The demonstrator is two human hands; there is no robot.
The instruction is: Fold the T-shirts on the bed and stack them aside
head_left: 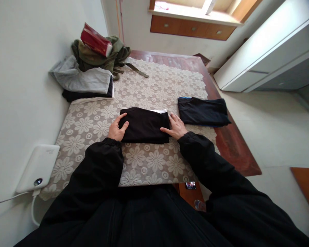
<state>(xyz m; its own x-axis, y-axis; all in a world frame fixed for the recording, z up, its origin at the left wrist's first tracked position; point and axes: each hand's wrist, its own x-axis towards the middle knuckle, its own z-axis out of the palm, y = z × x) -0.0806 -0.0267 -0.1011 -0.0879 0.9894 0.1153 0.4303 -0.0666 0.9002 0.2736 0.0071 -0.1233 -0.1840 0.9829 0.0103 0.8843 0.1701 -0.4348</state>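
Note:
A folded black garment lies flat in front of me, with a strip of white showing along its far edge. My left hand rests on its left end, thumb and fingers apart on the cloth. At the right end is my right hand, its thumb on the garment and its fingers stretched out along the side. To the right lies a second folded dark garment with blue at its edges. Both hands are spread rather than closed.
A patterned floral cloth covers most of the wooden table. Far left, a stack with a grey garment sits beside a green backpack with a red box on it. A white power bank with cables lies near left.

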